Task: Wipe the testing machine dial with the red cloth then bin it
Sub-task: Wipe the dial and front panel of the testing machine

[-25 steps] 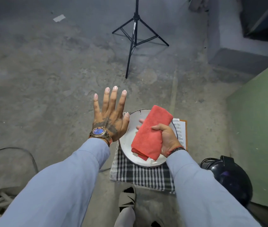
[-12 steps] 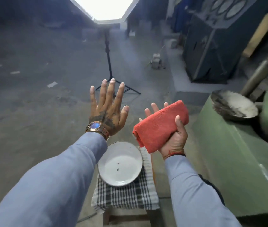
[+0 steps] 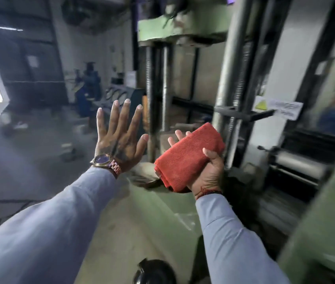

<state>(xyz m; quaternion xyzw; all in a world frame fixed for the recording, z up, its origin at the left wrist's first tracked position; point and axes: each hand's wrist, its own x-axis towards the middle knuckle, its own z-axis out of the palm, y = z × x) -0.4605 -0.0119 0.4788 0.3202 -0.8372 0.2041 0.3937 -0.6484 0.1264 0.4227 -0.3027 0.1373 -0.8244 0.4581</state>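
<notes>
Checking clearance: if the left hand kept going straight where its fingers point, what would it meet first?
Probably nothing near: the left hand points past the threaded column toward distant background machines; depth is unclear.

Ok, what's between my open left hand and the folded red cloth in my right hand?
Nothing is held there. In the head view, only background machine shows between the left hand and the folded red cloth: a steel column.

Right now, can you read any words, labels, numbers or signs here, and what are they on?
None can be read.
White label with yellow warning triangle on the machine column: print blurred.
Papers on the far wall: too small and blurred.
Wristwatch dial: no legible marks.
</notes>
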